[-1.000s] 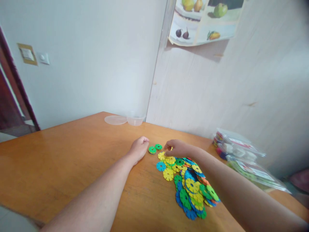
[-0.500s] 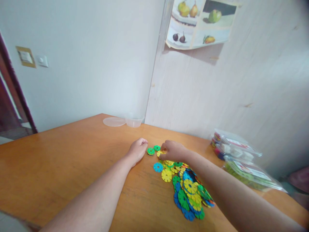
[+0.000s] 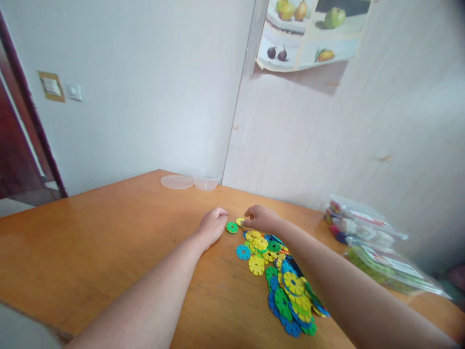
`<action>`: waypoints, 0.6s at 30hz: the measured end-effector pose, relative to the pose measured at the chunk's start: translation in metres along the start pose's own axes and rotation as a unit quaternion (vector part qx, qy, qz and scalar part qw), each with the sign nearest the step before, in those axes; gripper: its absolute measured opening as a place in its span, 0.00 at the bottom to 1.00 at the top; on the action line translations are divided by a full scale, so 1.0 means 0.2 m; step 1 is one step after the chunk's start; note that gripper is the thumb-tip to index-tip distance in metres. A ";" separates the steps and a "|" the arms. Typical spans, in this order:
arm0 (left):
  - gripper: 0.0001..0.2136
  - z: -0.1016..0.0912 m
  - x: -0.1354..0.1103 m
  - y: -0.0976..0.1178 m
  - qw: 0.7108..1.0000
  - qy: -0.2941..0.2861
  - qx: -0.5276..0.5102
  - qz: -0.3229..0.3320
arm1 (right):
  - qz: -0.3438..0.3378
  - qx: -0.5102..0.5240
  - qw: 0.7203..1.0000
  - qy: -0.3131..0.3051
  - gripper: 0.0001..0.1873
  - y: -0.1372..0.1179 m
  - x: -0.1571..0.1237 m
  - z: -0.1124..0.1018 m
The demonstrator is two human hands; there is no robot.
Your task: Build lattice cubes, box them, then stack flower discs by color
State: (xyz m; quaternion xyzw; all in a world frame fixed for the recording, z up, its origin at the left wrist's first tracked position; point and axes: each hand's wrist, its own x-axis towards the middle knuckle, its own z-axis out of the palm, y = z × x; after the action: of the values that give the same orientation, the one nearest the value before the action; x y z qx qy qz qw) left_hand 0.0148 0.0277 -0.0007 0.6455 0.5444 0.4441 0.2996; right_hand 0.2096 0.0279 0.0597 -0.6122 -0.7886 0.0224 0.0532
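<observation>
My left hand [image 3: 213, 227] rests on the table with its fingers curled together; whatever they may hold is hidden. Just right of its fingertips lies a green notched plastic disc [image 3: 232, 228], with a yellow edge showing beneath it. My right hand [image 3: 260, 219] pinches a yellow notched disc [image 3: 240, 222] at its right edge, a little behind the green one. Below my right forearm spreads a loose heap of flower-shaped discs in yellow, green and blue. A single blue disc [image 3: 243, 252] and a yellow disc [image 3: 256, 265] lie at the heap's left edge.
A clear plastic bowl [image 3: 206, 183] and a round translucent lid [image 3: 177, 182] stand at the back of the wooden table [image 3: 119, 242]. Clear packs of coloured material [image 3: 363, 232] and a green-filled pack [image 3: 388, 266] lie on the right. Walls border the table behind.
My right hand has moved slightly away from me, carrying the yellow disc to where a green disc showed before. My left hand stays beside the green disc. The view has shifted a little.
</observation>
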 end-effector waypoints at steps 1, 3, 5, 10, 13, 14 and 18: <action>0.11 0.00 0.00 0.00 1.000 0.000 0.000 0.000 | 0.002 0.003 1.000 -0.003 0.22 0.01 -0.02 -0.01; 0.11 0.00 0.00 0.00 1.000 0.000 0.002 0.001 | -0.004 0.010 1.000 -0.026 0.19 0.05 -0.06 -0.05; 0.10 0.00 0.00 0.00 1.000 0.004 0.004 0.001 | -0.024 0.012 0.998 -0.062 0.19 0.08 -0.11 -0.08; 0.10 -0.01 -0.02 0.02 1.000 0.001 0.008 -0.002 | -0.047 0.017 0.991 -0.128 0.26 0.12 -0.22 -0.11; 0.10 -0.02 -0.02 0.03 1.000 0.000 0.010 -0.001 | -0.057 0.027 0.989 -0.133 0.23 0.12 -0.26 -0.11; 0.10 -0.02 -0.03 0.03 1.000 0.000 0.009 -0.001 | -0.058 0.029 0.990 -0.126 0.22 0.11 -0.26 -0.11; 0.10 -0.02 -0.03 0.03 1.000 0.002 -0.003 -0.001 | -0.065 0.018 0.992 -0.111 0.14 0.11 -0.26 -0.11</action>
State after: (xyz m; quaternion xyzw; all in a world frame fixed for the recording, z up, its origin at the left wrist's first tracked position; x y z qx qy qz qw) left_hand 0.0148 0.0202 0.0054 0.6434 0.5438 0.4467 0.3011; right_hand 0.2456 -0.0167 0.0758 -0.5525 -0.8271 0.1010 -0.0225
